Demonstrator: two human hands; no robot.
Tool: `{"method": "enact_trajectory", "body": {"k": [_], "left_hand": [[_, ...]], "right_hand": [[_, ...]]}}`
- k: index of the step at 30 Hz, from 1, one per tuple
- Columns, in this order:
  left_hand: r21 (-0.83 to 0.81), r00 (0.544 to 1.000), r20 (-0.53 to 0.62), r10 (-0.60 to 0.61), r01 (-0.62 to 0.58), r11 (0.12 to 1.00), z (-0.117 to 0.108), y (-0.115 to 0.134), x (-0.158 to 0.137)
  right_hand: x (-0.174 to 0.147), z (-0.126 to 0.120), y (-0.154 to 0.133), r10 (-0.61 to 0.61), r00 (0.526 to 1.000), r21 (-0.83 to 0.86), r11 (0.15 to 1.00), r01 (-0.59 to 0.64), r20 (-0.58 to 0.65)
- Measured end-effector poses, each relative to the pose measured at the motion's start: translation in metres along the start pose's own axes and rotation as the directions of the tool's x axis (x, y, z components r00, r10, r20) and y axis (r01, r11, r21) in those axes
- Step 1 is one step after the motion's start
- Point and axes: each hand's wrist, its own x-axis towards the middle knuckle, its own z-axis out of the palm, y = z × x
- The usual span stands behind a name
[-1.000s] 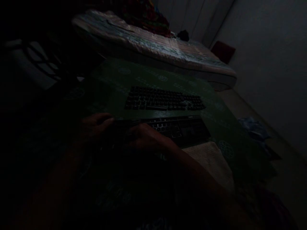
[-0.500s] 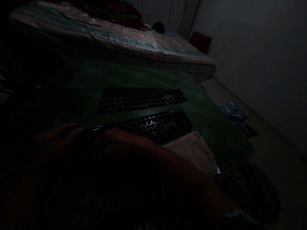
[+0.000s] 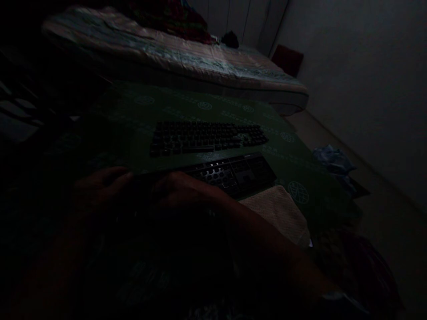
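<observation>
A: Start on the left. What is there?

B: The left hand [image 3: 108, 181]. It is by the left end of the black keyboard base [image 3: 248, 173], which lies on the green sheet [image 3: 296, 162].

A: Are its fingers spread or squeezed?

B: I can't tell. It is dark there, so maybe they touch the base, maybe not.

A: And next to it?

B: The right hand [image 3: 176, 186], bent over the base. Its fingers are lost in the dark, so I can't tell if they pinch anything.

A: How can the hands do a good job?

B: I'd let the left one hold that end still and the right one make small, soft moves. A hard push could make the base slide.

A: What is in the middle?

B: Black keycaps [image 3: 193, 138] in neat rows, behind the base and apart from it. Don't bump them, or the rows could get mixed up.

A: And on the right?

B: A tan cloth [image 3: 280, 211], near the base, by the right forearm [image 3: 262, 229]. I'd lift that arm a bit, so it doesn't drag the cloth.
</observation>
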Motion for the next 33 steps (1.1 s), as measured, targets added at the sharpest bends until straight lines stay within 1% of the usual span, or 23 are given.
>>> {"method": "enact_trajectory", "body": {"k": [3,6,8,9,10,12,13,15,17,21,25,28,31,33], "left_hand": [[0.035,0.998,0.052,0.037,-0.038,0.999,0.003,-0.01,0.008],[0.0,0.998,0.048,0.047,-0.047,0.999,0.002,-0.012,0.007],[-0.042,0.996,0.058,0.069,-0.067,0.997,0.001,-0.01,0.003],[-0.06,0.994,0.07,0.082,-0.078,0.995,0.001,-0.01,0.001],[-0.071,0.993,0.052,0.101,-0.098,0.993,0.002,-0.01,0.0],[-0.102,0.989,0.023,0.147,-0.144,0.984,0.005,-0.013,-0.001],[-0.115,0.986,0.003,0.169,-0.168,0.979,0.006,-0.016,0.0],[-0.134,0.973,0.0,0.23,-0.228,0.964,0.01,-0.023,0.002],[-0.139,0.964,-0.022,0.267,-0.267,0.954,0.013,-0.028,0.003],[-0.151,0.954,-0.026,0.298,-0.299,0.942,0.015,-0.033,0.002],[-0.179,0.943,-0.03,0.331,-0.33,0.927,0.018,-0.034,0.0],[-0.186,0.935,-0.042,0.352,-0.353,0.917,0.019,-0.035,-0.001],[-0.186,0.932,-0.055,0.357,-0.361,0.914,0.02,-0.034,-0.003],[-0.185,0.932,-0.053,0.358,-0.361,0.914,0.019,-0.034,-0.004]], "right_hand": [[0.001,0.004,0.0,-0.038,0.999,0.009,0.999,0.038,0.013],[-0.001,0.004,0.001,-0.031,0.999,-0.007,0.999,0.031,0.015],[-0.005,0.002,0.002,0.014,0.999,-0.006,1.0,-0.014,0.032],[-0.006,0.001,0.002,0.049,0.999,-0.001,0.999,-0.049,0.012],[-0.008,0.0,0.002,0.073,0.997,0.012,0.997,-0.073,0.027],[-0.01,0.002,0.002,0.087,0.996,0.105,0.991,-0.087,0.004],[-0.01,0.004,0.002,0.078,0.997,0.138,0.988,-0.075,-0.01],[-0.01,0.009,0.001,0.078,0.997,0.151,0.985,-0.077,0.0],[-0.011,0.011,0.0,0.11,0.994,0.159,0.981,-0.113,0.025],[-0.018,0.005,0.002,0.221,0.974,0.189,0.956,-0.226,0.048],[-0.022,0.0,0.002,0.291,0.957,0.288,0.916,-0.28,0.006],[-0.021,0.005,0.0,0.304,0.952,0.254,0.923,-0.288,-0.026],[-0.021,0.009,-0.001,0.308,0.951,0.204,0.93,-0.307,0.028],[-0.023,0.009,0.0,0.327,0.943,0.213,0.919,-0.332,0.061]]}}
